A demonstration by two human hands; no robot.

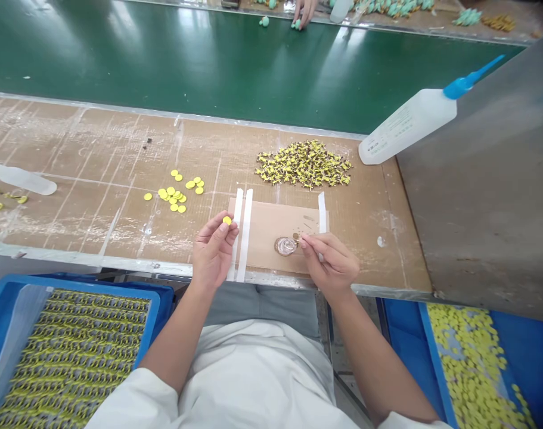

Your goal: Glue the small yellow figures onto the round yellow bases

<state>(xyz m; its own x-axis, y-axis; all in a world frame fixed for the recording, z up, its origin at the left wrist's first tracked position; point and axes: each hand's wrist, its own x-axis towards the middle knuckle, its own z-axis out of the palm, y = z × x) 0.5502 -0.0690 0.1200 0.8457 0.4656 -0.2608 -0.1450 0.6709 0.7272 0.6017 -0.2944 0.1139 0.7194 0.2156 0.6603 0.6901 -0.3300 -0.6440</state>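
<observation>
Between thumb and fingers, my left hand point(214, 250) pinches a yellow disc point(227, 220) near the white tape strips point(245, 232). My right hand point(330, 259) is closed at the fingertips beside a small puddle of clear glue point(285, 245) on a cardboard piece point(271, 223); what its fingertips hold is too small to name. Loose yellow discs point(173, 195) lie to the left of the cardboard. A heap of small yellow and dark pieces point(304, 165) sits behind it.
A white bottle with a blue nozzle point(407, 126) leans at the right by a metal panel point(486, 190). Blue trays of yellow parts stand below left point(152, 310) and right point(436, 357). Beyond the green belt point(164, 65), another person's hand point(305, 12) touches mint-coloured pieces.
</observation>
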